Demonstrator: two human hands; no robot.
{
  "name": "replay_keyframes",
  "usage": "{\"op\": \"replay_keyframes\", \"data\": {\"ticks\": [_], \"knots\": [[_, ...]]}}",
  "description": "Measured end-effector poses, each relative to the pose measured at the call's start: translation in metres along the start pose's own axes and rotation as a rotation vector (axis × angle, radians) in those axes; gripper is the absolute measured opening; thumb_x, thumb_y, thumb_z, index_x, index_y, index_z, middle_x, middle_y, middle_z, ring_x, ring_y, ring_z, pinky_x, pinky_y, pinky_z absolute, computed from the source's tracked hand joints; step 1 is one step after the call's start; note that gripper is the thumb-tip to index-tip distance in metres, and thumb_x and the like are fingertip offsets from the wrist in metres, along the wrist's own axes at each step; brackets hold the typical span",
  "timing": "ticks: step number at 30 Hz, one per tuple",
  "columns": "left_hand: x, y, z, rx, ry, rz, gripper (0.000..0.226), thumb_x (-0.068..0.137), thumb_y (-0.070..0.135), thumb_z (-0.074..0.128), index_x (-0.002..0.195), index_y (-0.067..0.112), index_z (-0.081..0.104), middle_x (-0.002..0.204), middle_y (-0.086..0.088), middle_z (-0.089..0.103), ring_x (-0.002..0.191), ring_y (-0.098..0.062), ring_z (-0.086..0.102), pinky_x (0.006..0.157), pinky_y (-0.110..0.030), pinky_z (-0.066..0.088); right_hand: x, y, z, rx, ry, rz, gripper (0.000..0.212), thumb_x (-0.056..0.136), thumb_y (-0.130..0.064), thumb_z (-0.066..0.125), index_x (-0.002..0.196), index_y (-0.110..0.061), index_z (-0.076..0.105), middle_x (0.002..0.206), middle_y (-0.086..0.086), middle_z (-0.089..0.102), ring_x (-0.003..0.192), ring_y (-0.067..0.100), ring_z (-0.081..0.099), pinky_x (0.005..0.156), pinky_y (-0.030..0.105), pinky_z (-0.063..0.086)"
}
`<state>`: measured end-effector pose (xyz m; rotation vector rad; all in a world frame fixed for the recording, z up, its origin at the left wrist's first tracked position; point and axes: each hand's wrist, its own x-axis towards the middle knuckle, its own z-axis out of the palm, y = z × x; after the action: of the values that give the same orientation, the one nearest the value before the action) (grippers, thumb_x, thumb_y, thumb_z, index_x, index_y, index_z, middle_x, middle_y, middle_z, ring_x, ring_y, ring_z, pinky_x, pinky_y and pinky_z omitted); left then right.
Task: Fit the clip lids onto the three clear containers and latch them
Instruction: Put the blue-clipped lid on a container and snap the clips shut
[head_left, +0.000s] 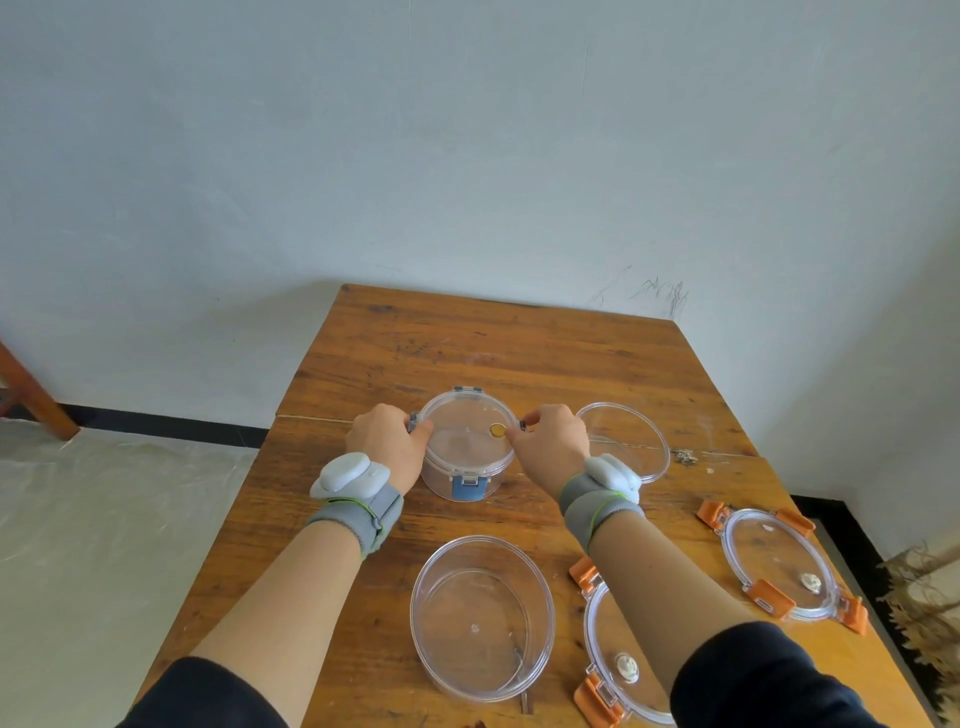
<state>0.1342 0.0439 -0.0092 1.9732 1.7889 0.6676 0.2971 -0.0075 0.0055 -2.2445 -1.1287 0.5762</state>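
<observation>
A small clear round container (462, 475) stands mid-table with a blue-clip lid (465, 434) sitting on it. The front blue clip (468, 487) is folded down; the far clip (466, 389) sticks up. My left hand (387, 447) grips the lid's left clip and my right hand (550, 441) pinches its right clip. A large open clear container (483, 618) sits near me. Another open clear container (631, 441) stands behind my right wrist. Two orange-clip lids lie on the table: one (779, 564) at the right, one (618, 670) partly under my right forearm.
The wooden table (493, 343) has its far edge against a white wall and its left edge dropping to the floor. A wooden leg (31, 389) stands far left. Dry straw-like material (924, 597) lies off the table's right side.
</observation>
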Motion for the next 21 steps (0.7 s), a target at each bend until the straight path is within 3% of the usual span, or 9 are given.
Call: {"op": "replay_keyframes", "data": {"ticks": [3,6,9,12,14,17,21], "knots": [[0.002,-0.001,-0.001,-0.047,-0.032,-0.011,0.038,0.086,0.031,0.063,0.061,0.002,0.068,0.055,-0.012,0.061,0.057,-0.031,0.055,0.045,-0.027,0.034,0.004,0.003,-0.001,0.100,-0.003,0.072,0.026,0.083,-0.023,0.069,0.096,-0.001,0.070,0.088,0.015,0.071,0.081,0.032,0.067,0.078,0.041,0.059],[0.004,-0.001,-0.005,-0.142,-0.065,-0.031,0.030,0.085,0.030,0.065,0.065,0.008,0.071,0.069,-0.016,0.071,0.065,-0.030,0.061,0.063,-0.032,0.049,0.008,0.004,-0.002,0.194,-0.031,0.130,0.018,0.076,-0.016,0.069,0.076,0.001,0.070,0.079,0.017,0.074,0.064,0.025,0.060,0.076,0.046,0.061],[0.008,-0.001,-0.007,-0.239,-0.105,-0.087,0.022,0.085,0.029,0.066,0.087,0.010,0.078,0.083,-0.011,0.076,0.080,-0.028,0.068,0.076,-0.033,0.055,0.010,0.006,-0.005,0.250,-0.086,0.185,0.014,0.075,-0.011,0.071,0.065,-0.007,0.063,0.084,0.019,0.075,0.070,0.029,0.071,0.077,0.049,0.062],[0.013,0.000,-0.004,-0.521,-0.255,-0.216,0.028,0.088,0.028,0.064,0.110,0.013,0.071,0.101,-0.008,0.073,0.097,-0.024,0.067,0.091,-0.038,0.053,0.012,0.011,-0.011,0.330,-0.192,0.221,0.013,0.078,-0.005,0.073,0.071,-0.004,0.063,0.085,0.018,0.070,0.070,0.029,0.069,0.074,0.040,0.063],[0.014,0.004,-0.003,-0.691,-0.367,-0.313,0.027,0.091,0.022,0.061,0.116,0.013,0.066,0.101,-0.009,0.069,0.092,-0.022,0.064,0.090,-0.037,0.052,0.011,0.014,-0.013,0.305,-0.229,0.214,0.011,0.080,-0.008,0.073,0.081,0.001,0.066,0.085,0.018,0.068,0.068,0.027,0.067,0.074,0.038,0.062],[0.018,0.005,-0.004,-0.724,-0.370,-0.326,0.027,0.090,0.014,0.062,0.115,0.004,0.066,0.096,-0.015,0.066,0.083,-0.022,0.060,0.091,-0.039,0.054,0.011,0.016,-0.011,0.279,-0.232,0.208,0.027,0.080,-0.011,0.072,0.098,0.009,0.069,0.081,0.018,0.069,0.064,0.024,0.066,0.080,0.041,0.062],[0.023,0.004,-0.003,-0.634,-0.339,-0.238,0.026,0.090,0.013,0.062,0.112,0.000,0.068,0.095,-0.017,0.068,0.085,-0.027,0.062,0.090,-0.041,0.054,0.008,0.018,-0.009,0.310,-0.264,0.216,0.039,0.077,-0.015,0.078,0.103,0.011,0.067,0.095,0.025,0.074,0.078,0.031,0.075,0.078,0.045,0.062]]}}
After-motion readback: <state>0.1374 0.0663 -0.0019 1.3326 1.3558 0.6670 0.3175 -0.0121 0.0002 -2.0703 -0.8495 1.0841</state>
